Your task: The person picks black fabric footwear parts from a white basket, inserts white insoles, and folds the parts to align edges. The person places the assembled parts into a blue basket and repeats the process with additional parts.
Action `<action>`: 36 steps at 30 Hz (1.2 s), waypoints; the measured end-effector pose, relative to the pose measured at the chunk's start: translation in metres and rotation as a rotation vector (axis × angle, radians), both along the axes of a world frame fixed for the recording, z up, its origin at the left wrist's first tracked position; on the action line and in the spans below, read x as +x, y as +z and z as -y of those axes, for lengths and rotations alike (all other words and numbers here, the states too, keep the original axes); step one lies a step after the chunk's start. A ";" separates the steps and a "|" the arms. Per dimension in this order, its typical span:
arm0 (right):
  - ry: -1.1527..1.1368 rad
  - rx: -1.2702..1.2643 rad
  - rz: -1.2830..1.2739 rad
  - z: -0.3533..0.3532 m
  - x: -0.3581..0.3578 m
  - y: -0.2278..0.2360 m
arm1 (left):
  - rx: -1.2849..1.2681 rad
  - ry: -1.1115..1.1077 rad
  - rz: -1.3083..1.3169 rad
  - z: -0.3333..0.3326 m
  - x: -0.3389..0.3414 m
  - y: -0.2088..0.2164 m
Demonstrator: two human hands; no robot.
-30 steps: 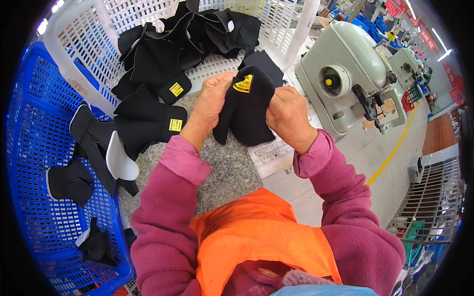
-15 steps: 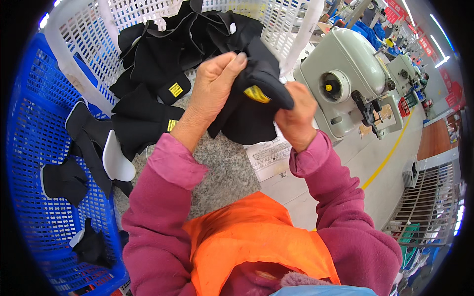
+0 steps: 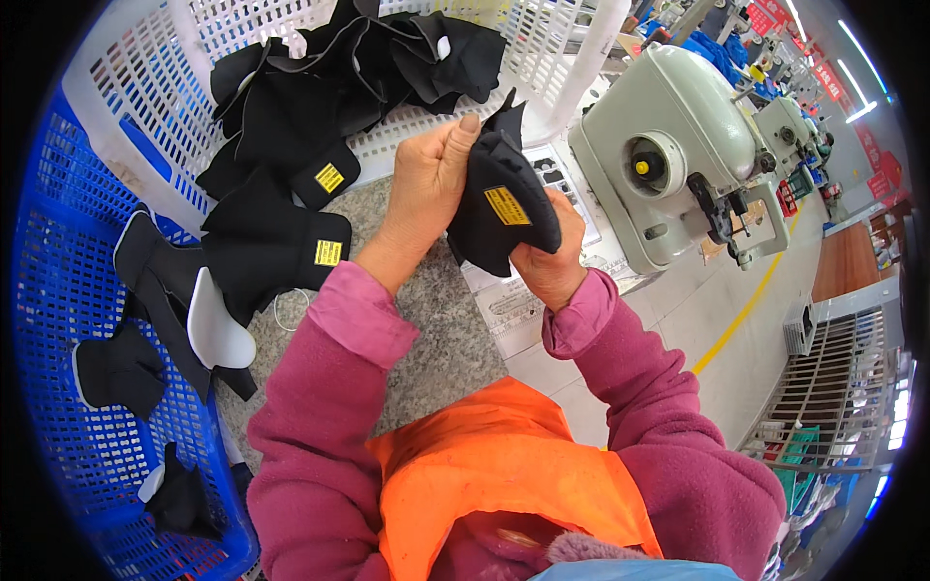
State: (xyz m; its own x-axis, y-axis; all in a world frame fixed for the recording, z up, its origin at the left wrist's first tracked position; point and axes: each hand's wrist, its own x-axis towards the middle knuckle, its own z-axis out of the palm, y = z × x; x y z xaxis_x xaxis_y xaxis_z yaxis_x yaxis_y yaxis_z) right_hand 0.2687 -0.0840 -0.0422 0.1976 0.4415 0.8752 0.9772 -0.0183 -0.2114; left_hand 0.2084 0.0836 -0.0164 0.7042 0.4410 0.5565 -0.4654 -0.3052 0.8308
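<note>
Between my two hands is a black padded fabric piece (image 3: 484, 215) with a yellow label on its face, held up over the worktop. My left hand (image 3: 426, 184) grips its left upper edge, thumb on top. My right hand (image 3: 557, 254) closes round its lower right end, the thumb in front and the other fingers mostly behind. To the left, a similar labelled black piece (image 3: 271, 242) lies on the speckled grey worktop (image 3: 426, 334). Another labelled black piece (image 3: 291, 136) hangs from the pile in the white basket (image 3: 131, 116).
A pale green sewing machine (image 3: 668, 126) stands to the right, beside printed sheets (image 3: 509, 315). At the left, a blue basket (image 3: 68, 290) holds black pieces, with a curved white piece (image 3: 215, 324) by its edge. A yellow line (image 3: 741, 320) crosses the tiled floor.
The fabric piece has turned so that its yellow label faces up toward me more squarely. My right hand has moved left and down, closer to my left hand.
</note>
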 end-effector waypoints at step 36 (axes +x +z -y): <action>-0.080 -0.122 -0.001 0.004 -0.015 -0.012 | 0.321 0.304 -0.023 -0.002 0.006 -0.008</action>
